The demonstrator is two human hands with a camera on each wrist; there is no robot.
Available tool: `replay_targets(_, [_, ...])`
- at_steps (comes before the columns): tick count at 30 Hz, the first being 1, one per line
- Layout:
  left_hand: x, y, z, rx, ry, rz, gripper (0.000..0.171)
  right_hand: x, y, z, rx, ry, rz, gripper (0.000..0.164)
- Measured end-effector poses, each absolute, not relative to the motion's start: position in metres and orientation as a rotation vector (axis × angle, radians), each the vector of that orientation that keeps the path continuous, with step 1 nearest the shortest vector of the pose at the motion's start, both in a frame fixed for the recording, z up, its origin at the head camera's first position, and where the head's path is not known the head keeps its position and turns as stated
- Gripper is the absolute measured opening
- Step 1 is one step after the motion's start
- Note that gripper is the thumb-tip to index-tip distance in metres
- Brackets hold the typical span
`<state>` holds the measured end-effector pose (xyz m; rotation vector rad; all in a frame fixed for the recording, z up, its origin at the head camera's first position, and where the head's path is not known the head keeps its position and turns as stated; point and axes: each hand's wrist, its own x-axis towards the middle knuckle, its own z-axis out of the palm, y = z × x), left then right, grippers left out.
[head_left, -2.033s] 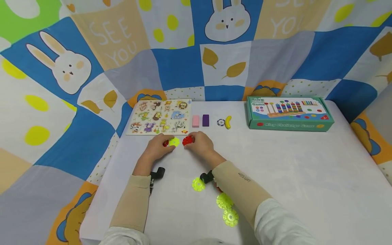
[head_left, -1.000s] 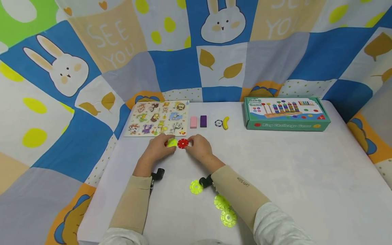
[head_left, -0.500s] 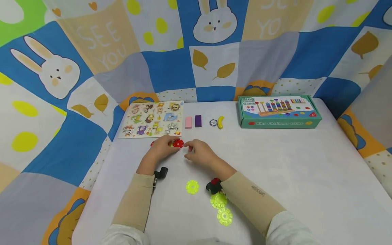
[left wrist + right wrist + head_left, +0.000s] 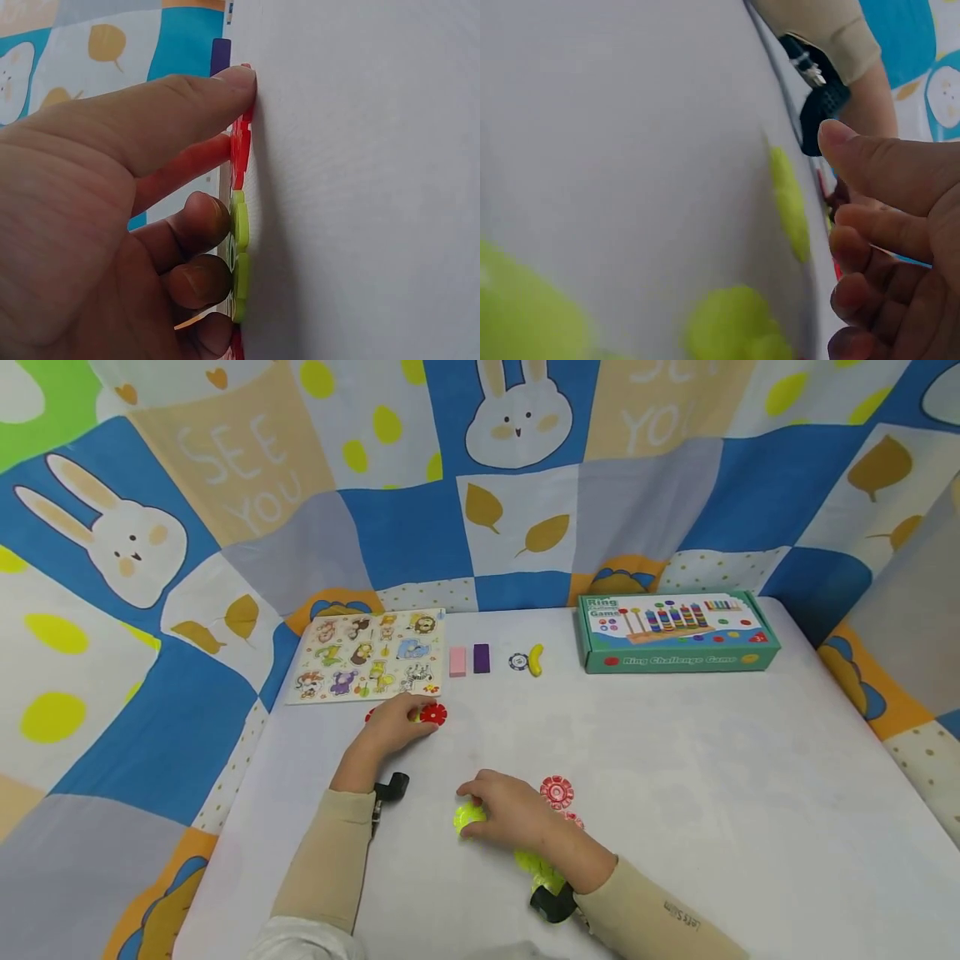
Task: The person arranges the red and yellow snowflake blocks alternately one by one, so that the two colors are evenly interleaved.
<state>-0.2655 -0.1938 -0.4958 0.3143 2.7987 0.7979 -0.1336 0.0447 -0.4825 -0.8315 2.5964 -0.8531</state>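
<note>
Near the front edge of the puzzle board, my left hand [image 4: 393,727] pinches a red notched plastic disc [image 4: 433,715] between thumb and forefinger. Its other fingers curl against yellow-green discs [image 4: 241,285] in the same row, seen edge-on in the left wrist view. Another red disc [image 4: 370,715] peeks out at the row's left end. My right hand [image 4: 513,810] hovers, thumb and forefinger apart, around a single yellow-green disc [image 4: 468,817]. In the right wrist view, that disc [image 4: 789,202] lies just beyond the fingertips.
Beside my right hand lie red discs [image 4: 557,792], and yellow-green discs [image 4: 532,862] are partly hidden under its wrist. Along the back are an animal puzzle board [image 4: 360,652], a pink block [image 4: 457,662], a purple block [image 4: 482,658], a patterned round chip [image 4: 518,662], a toy banana [image 4: 535,660] and a green game box [image 4: 678,658].
My right hand set the red disc at the row's right end, let go and moved back towards me to the loose yellow-green disc. My left hand shifted its hold onto that red disc.
</note>
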Motion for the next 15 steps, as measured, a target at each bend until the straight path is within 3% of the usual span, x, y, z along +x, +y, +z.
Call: replay_targets(15, [-0.265,-0.196,-0.498,0.312,2.802,0.787,0.052,-0.117,0.040,-0.496,-0.747,2.729,-0.836,0.044])
